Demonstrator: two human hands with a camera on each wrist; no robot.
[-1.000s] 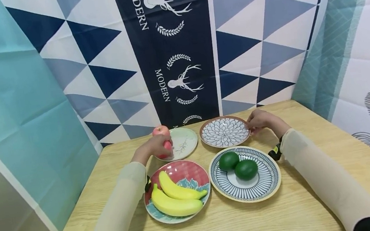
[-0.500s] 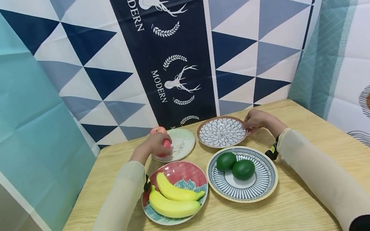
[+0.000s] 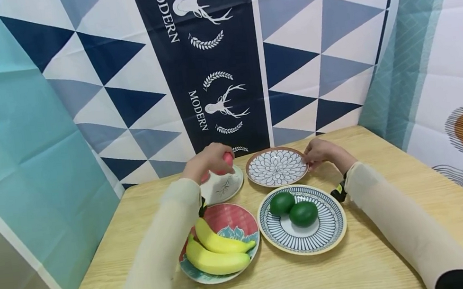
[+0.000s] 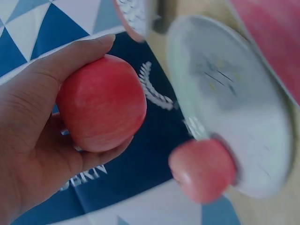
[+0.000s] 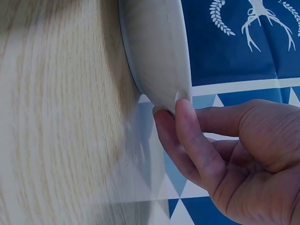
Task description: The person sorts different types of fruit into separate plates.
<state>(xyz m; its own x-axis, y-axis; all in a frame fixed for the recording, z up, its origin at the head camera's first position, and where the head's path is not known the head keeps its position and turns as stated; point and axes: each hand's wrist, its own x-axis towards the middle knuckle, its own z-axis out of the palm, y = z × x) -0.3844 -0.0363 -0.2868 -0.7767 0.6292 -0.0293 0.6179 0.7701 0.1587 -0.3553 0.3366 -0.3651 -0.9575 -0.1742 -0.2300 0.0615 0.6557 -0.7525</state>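
My left hand [image 3: 211, 160] grips a red apple [image 4: 103, 103] with curled fingers, raised above the pale green plate [image 3: 229, 186]. A second apple [image 4: 202, 169] lies at that plate's edge in the left wrist view; in the head view my hand mostly covers it. At the back, my right hand [image 3: 323, 151] pinches the right rim of a plate with a petal pattern and brown edge [image 3: 277, 168]. Thumb and fingertips meet at the rim of this plate in the right wrist view, and the plate's underside [image 5: 157, 42] faces the camera.
Nearer the front, a red and teal plate [image 3: 239, 215] bears two bananas [image 3: 219, 261]. Beside it, a blue-striped plate [image 3: 331, 228] carries two green avocados [image 3: 303, 214]. A patterned cloth wall [image 3: 222, 59] stands behind the wooden table [image 3: 315, 278].
My left hand has lifted one apple off the pale green plate and moved it right and upward. My right hand has kept its hold on the petal-patterned plate's rim. The head view has shifted slightly.
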